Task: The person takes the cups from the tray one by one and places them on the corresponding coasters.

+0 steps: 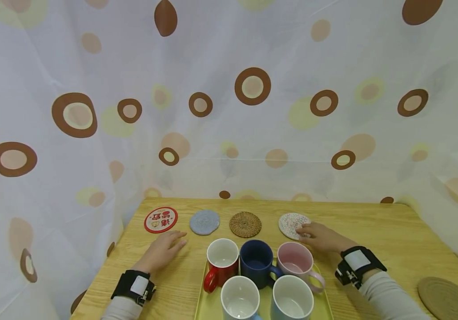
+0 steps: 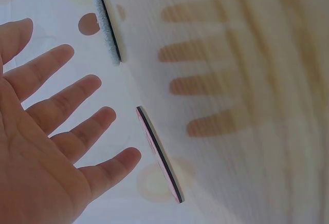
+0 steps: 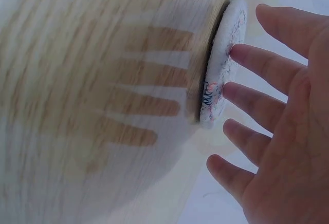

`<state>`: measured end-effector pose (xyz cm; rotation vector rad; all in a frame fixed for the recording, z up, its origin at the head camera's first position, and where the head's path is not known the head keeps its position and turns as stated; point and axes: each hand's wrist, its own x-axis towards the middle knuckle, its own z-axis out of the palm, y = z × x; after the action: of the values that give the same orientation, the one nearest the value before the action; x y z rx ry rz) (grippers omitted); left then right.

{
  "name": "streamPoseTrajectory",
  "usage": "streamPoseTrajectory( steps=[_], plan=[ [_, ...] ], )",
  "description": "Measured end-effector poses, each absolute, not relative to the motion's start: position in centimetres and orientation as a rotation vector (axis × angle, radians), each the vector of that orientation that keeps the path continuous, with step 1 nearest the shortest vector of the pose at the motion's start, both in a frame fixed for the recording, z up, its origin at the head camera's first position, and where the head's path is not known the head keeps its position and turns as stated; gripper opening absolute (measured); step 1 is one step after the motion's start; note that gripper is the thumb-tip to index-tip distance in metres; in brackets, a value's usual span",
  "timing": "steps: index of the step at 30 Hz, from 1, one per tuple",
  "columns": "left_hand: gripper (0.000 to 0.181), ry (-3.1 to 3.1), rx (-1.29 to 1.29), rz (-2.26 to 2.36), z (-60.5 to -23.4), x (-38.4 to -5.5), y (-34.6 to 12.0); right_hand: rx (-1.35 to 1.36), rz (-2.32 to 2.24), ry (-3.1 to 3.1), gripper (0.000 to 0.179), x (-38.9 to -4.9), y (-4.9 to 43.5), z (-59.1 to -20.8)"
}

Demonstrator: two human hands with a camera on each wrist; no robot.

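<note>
My left hand (image 1: 166,250) is spread above the table, just in front of the red-rimmed round coaster (image 1: 161,220) and the blue-grey coaster (image 1: 205,222). It holds nothing; its fingers (image 2: 77,93) are straight and apart in the left wrist view. On the other side, my right hand (image 1: 325,236) reaches to the white speckled coaster (image 1: 291,224). Two of its extended fingertips (image 3: 235,53) are right at that coaster's top face, and no finger curls round it. A brown woven coaster (image 1: 245,224) lies between the blue-grey and speckled ones.
A yellow tray (image 1: 201,306) between my arms carries several mugs: a red one (image 1: 225,272), a dark blue one (image 1: 255,271), a pink one (image 1: 293,273) and two pale ones at the front. A brown round mat (image 1: 449,300) lies at the right edge. A patterned curtain (image 1: 229,124) hangs behind the table.
</note>
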<state>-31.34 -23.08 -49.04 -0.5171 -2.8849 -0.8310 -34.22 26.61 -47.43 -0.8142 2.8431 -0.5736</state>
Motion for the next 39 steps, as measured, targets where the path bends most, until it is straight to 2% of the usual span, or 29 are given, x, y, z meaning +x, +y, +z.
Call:
streamPoseTrajectory(
  steps=[9,23,39],
  plan=[
    [0.04,-2.893,-0.511,-0.849,-48.9,-31.4,-23.1,-0.727,-0.575,2.989,0.045,-31.8,28.6,-46.5],
    [0.04,-2.897,-0.526,-0.835,-48.3,-30.9,-22.2,-0.444,-0.754,3.034,0.052,-25.3,36.3,-45.7],
    [0.042,-2.923,-0.527,-0.797,-48.2,-31.2,-21.4,-0.193,-0.688,3.094,0.056,-20.4,44.0,-45.9]
  ],
)
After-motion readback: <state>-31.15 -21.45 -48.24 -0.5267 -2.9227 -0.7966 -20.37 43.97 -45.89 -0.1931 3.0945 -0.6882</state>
